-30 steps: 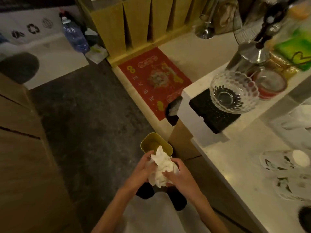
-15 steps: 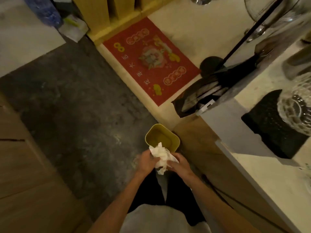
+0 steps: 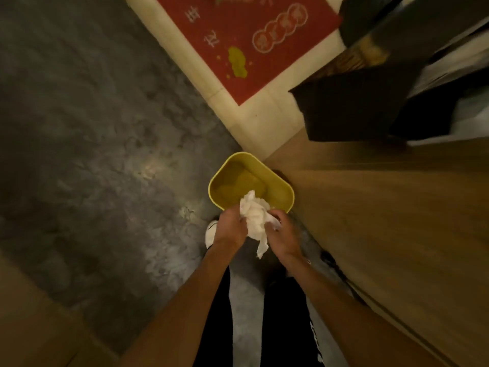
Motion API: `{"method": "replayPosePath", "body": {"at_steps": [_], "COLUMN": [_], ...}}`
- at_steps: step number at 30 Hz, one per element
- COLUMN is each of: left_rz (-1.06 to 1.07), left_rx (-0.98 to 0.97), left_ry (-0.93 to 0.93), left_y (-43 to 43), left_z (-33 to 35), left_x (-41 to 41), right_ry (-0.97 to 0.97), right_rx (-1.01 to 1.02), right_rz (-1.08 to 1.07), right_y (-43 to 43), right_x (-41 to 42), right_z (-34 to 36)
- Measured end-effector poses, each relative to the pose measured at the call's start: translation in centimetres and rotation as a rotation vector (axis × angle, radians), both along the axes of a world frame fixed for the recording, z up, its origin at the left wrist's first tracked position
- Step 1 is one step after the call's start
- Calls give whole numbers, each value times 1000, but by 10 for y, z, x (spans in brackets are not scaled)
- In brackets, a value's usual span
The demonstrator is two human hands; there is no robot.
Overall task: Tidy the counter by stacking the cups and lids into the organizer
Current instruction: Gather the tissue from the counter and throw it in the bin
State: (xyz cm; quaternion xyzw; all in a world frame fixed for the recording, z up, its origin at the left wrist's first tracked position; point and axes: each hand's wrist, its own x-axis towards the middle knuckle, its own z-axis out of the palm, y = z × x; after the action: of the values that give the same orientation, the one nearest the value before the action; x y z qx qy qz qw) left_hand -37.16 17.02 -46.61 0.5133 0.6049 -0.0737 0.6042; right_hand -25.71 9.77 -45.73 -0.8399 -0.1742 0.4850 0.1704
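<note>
Both hands hold a crumpled white paper tissue (image 3: 253, 217) between them, just over the near rim of a yellow bin (image 3: 283, 185) that stands on the floor. My left hand (image 3: 229, 229) grips the tissue from the left, my right hand (image 3: 281, 234) from the right, fingers closed into it. A loose strip of tissue hangs down between the wrists. No cups, lids or organizer show in this view.
The wooden counter front (image 3: 383, 221) runs along the right, with a dark object (image 3: 352, 107) sticking out above it. A red printed mat (image 3: 246, 35) lies on a pale step beyond the bin. Dark grey floor (image 3: 92, 141) spreads left; a wooden cabinet (image 3: 31, 327) is at bottom left.
The camera has tilted down, so the counter top with the glass bowl and cups has left the view. The hands with the tissue have moved down closer to the bin's rim.
</note>
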Motion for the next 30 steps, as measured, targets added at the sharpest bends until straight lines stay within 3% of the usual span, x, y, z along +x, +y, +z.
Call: {"method": "replayPosePath", "body": {"at_steps": [9,14,16,18,19,21,28,30], "left_rz": [-138,-389,-579,-807,-874,-925,-1083,-1056], "left_rx": [17,36,51,113,152,207,257,358], "left_ry": [-12,-18,35,158,209,264,400,380], "left_y": [17,29,33,35,38,42,58,60], "left_z": [-137,-179,-188,-189,-186,-173,-60,-11], "left_x": [19,22,19,13,10,4,-8,-15], "right_ry": [-77,-254,-226,-154,-92,-6,-182,-240], "right_rx": [110,188,33,-366,-533,-616,-80,41], "right_rz": [148,538,788,1062,1126,1096,881,803], "right_y": [2,-6,-6,-2,1,6,19,17], "right_x": [4,23,30,38,41,47,60,61], "right_z": [-153,-190,-196,-196,-193,-180,-60,-14]}}
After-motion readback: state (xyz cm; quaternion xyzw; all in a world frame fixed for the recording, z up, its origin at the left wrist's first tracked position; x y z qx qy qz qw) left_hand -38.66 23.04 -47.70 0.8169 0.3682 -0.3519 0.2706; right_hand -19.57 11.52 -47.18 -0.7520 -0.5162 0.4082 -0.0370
